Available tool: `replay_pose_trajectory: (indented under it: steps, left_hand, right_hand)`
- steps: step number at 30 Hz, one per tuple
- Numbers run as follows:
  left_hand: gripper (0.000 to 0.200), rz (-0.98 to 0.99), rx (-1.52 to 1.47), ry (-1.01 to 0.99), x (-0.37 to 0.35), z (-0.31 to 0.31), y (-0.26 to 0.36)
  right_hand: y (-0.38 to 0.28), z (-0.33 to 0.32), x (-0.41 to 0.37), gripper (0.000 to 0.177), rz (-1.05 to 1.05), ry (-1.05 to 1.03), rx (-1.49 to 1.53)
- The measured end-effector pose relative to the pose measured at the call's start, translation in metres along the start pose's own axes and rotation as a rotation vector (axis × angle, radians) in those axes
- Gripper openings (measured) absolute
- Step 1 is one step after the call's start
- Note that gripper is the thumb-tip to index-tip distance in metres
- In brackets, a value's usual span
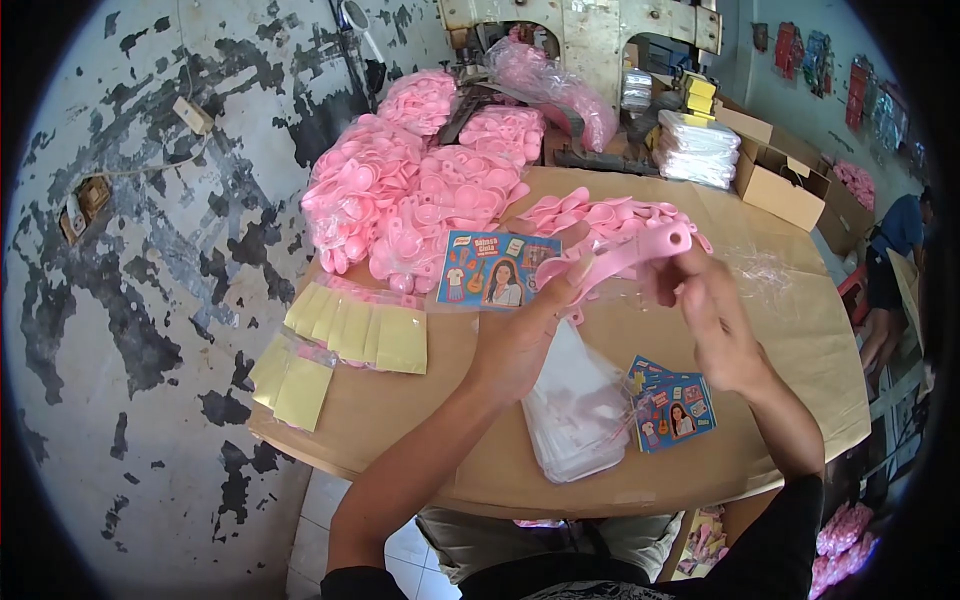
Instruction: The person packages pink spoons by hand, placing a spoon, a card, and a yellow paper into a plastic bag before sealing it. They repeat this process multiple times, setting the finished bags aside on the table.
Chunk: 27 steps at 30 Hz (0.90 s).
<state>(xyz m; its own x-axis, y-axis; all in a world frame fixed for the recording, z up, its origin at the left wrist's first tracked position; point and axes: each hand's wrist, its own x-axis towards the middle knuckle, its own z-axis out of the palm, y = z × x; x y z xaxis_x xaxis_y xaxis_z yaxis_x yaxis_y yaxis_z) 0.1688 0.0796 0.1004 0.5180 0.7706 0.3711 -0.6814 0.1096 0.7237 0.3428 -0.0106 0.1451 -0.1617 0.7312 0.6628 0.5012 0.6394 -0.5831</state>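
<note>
A pink plastic spoon (632,252) is pinched in my left hand (520,345), the thumb lying along it near the bowl. Its handle, with a hole at the end, points up to the right. The same hand also holds a blue printed card (497,285), standing out to the left behind the thumb. Close under the handle's end is my right hand (722,325), its fingers curled and partly blurred; whether it grips the spoon I cannot tell. Below the hands lie a stack of clear plastic bags (575,425) and several similar blue cards (680,412).
Bagged pink spoons (365,190) are heaped at the back left, with loose spoons (600,212) beside them. Yellow-backed packs (350,330) lie at the left edge. A machine (590,35), wrapped packs (697,150) and a cardboard box (785,185) stand behind. Another person (895,245) is far right.
</note>
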Motion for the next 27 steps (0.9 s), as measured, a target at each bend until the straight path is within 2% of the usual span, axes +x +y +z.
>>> replay_pose_trajectory:
  steps: [1, 4, 5, 8, 9, 12, 14, 17, 18, 20, 21, 24, 25, 27]
  left_hand:
    - [0.050, 0.001, 0.032, -0.002, 0.000, -0.002, 0.001]
    - [0.050, 0.037, 0.075, -0.005, -0.002, -0.002, -0.001]
    - [0.050, 0.050, 0.084, -0.008, -0.003, 0.000, -0.002]
    - [0.046, -0.034, -0.043, -0.076, -0.005, 0.003, -0.001]
    - [0.046, -0.037, -0.110, -0.052, -0.004, 0.003, -0.002]
    - [0.050, -0.040, -0.259, 0.050, 0.005, -0.003, -0.004]
    - [0.056, -0.035, -0.299, 0.158, 0.010, -0.007, -0.006]
    - [0.062, -0.034, -0.014, 0.270, 0.008, -0.010, -0.003]
    - [0.063, 0.036, 0.088, 0.326, 0.009, -0.010, -0.007]
    - [0.066, 0.199, 0.297, 0.434, 0.007, -0.016, -0.012]
    - [0.066, 0.192, 0.308, 0.395, 0.007, -0.017, -0.010]
    - [0.063, 0.211, 0.402, 0.299, 0.005, -0.015, -0.016]
    - [0.061, 0.250, 0.494, 0.268, 0.005, -0.017, -0.020]
    - [0.058, 0.209, 0.568, 0.200, 0.002, -0.010, -0.020]
  right_hand:
    - [-0.001, -0.002, 0.002, 0.024, -0.013, -0.007, 0.049]
    - [-0.010, 0.010, 0.008, 0.018, -0.038, 0.153, -0.127]
    - [-0.013, 0.012, 0.007, 0.012, 0.067, 0.136, -0.141]
    - [-0.013, 0.012, 0.017, 0.010, 0.037, 0.087, -0.195]
    - [-0.020, 0.006, 0.024, 0.008, 0.056, 0.105, -0.298]
    - [-0.036, -0.027, 0.043, 0.009, 0.153, 0.170, -0.294]
    - [-0.027, -0.029, 0.048, 0.010, 0.018, 0.154, -0.414]
    - [-0.008, -0.015, 0.045, 0.011, -0.101, 0.026, -0.660]
    - [-0.001, -0.010, 0.046, 0.012, -0.138, 0.006, -0.743]
    - [0.002, -0.020, 0.053, 0.013, -0.073, 0.184, -0.450]
    - [0.000, -0.025, 0.055, 0.013, -0.051, 0.252, -0.305]
    - [-0.016, -0.035, 0.046, 0.016, 0.025, 0.173, -0.400]
    - [-0.017, -0.037, 0.044, 0.013, -0.026, 0.164, -0.390]
    - [-0.020, -0.040, 0.040, 0.008, -0.122, 0.137, -0.370]
